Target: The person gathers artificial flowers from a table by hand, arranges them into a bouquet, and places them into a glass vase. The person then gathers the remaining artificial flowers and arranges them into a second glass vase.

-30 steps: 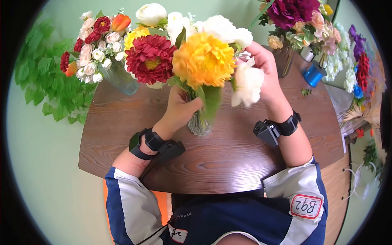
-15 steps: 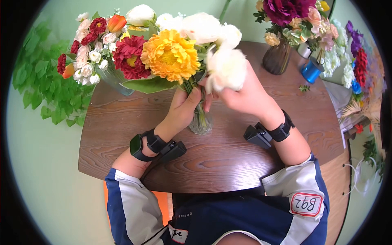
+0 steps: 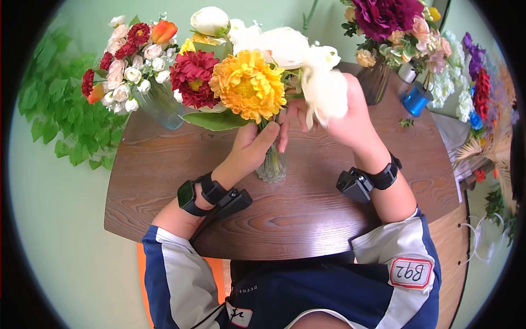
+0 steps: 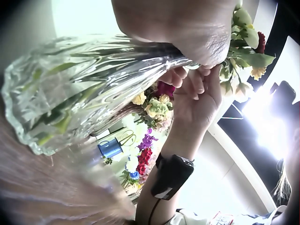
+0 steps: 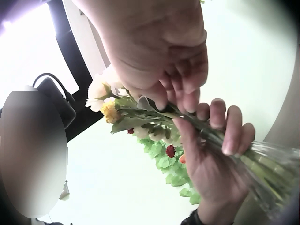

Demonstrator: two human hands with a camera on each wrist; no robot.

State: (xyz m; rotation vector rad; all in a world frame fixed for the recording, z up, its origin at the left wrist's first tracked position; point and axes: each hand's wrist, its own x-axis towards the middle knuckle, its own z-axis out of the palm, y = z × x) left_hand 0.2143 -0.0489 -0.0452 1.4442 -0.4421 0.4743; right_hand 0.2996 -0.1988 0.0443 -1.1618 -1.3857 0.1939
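Note:
In the head view the left hand (image 3: 249, 151) grips the stems at the neck of a ribbed clear glass vase (image 3: 272, 169). Above it spread a yellow flower (image 3: 249, 85), a dark red flower (image 3: 193, 78) and several white blooms (image 3: 285, 46). Behind a white flower (image 3: 327, 96), the right hand (image 3: 350, 123) has its fingers bent in toward the stems. From the right wrist view, the right hand (image 5: 164, 56) pinches at the stems just above the left hand (image 5: 215, 159), whose fingers curl round them. Green stems stand inside the vase (image 4: 70, 93) in the left wrist view.
A glass vase (image 3: 164, 109) of small roses and tulips stands at the table's back left. At the back right are a dark vase (image 3: 374, 82) with a purple flower and a blue spool (image 3: 415, 100). A green sprig (image 3: 406, 122) lies nearby; leafy vines (image 3: 55, 104) hang left.
The right hand has come down from the outer white blooms to the stems beside the left hand. The bouquet has shifted and turned, while the left hand keeps its grip.

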